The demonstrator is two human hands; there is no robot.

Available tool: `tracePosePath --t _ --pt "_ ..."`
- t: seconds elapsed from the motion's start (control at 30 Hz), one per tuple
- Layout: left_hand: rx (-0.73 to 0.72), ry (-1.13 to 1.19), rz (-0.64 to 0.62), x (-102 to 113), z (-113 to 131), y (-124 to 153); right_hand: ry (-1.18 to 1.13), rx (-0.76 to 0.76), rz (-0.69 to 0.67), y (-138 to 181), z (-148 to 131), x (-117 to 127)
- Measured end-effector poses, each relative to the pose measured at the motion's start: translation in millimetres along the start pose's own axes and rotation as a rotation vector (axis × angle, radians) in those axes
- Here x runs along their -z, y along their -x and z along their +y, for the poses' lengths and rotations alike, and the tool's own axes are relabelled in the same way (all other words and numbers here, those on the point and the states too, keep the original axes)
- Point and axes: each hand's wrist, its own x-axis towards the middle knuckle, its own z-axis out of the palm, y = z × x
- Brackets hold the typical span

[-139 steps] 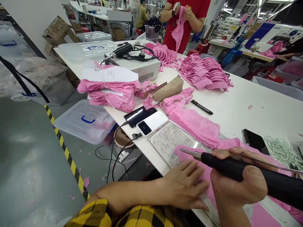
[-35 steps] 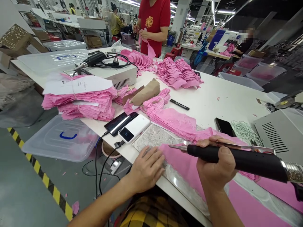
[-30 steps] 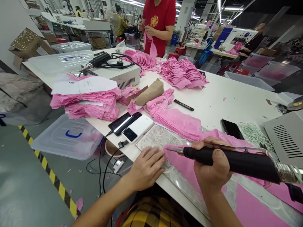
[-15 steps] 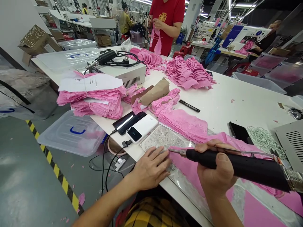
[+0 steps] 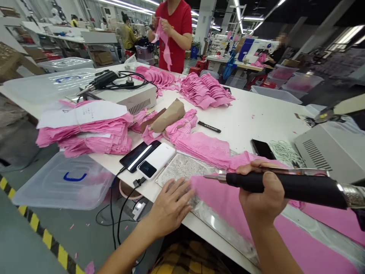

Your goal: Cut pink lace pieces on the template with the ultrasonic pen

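Observation:
My left hand [image 5: 172, 205] lies flat with its fingers stretched, at the left end of a pink fabric piece [image 5: 219, 198]. Under the fabric is a scuffed plate with a clear cover [image 5: 184, 166] by the table edge. My right hand [image 5: 262, 194] is closed round the thick black handle of an ultrasonic cutter [image 5: 308, 188] with a thin metal tip. That tip points left, over the fabric's upper edge, just right of my left fingertips; whether it touches the cloth I cannot tell. Behind it lies a stack of pink lace pieces [image 5: 203, 148].
A white power bank [image 5: 156, 160] and a dark phone [image 5: 137, 158] lie left of the plate. Beyond are a marker [image 5: 209, 126], tied pink bundles [image 5: 85, 129] and a grey box [image 5: 137, 99]. Another phone [image 5: 262, 149] lies right. A person in red [image 5: 176, 38] holds pink fabric opposite.
My view has swung right, so the table shifts left. The cutter's tip has moved right along the fabric, away from my left fingertips. My left hand stays at the fabric's end.

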Motion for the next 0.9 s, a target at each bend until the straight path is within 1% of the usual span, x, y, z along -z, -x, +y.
tracePosePath --t 0.13,0.23,0.4,0.5,0.6,0.77,0.9 --pt "-0.032 -0.009 -0.019 1.0 -7.7 -12.2 0.08 0.079 0.121 -17.8 -8.7 23.3" --pt "-0.053 0.006 -0.062 -1.1 -12.2 -24.3 0.094 0.108 0.151 -23.2 -4.3 34.2" --pt "-0.073 0.022 -0.116 -7.6 -15.7 -36.4 0.067 0.078 0.087 -21.3 11.4 34.5" --pt "-0.054 0.029 -0.111 -12.9 -18.0 -36.2 0.044 0.069 0.06 -20.2 18.0 33.1" --pt "-0.049 0.029 -0.097 -17.2 -20.9 -32.8 0.043 0.083 0.061 -21.4 21.1 34.0" --pt "-0.053 0.018 -0.064 -17.2 -20.0 -31.1 0.064 0.092 0.104 -24.9 13.4 35.5" --pt "-0.119 -0.003 -0.063 -15.8 -10.7 -42.8 0.121 0.125 0.144 -26.1 -3.7 40.7"
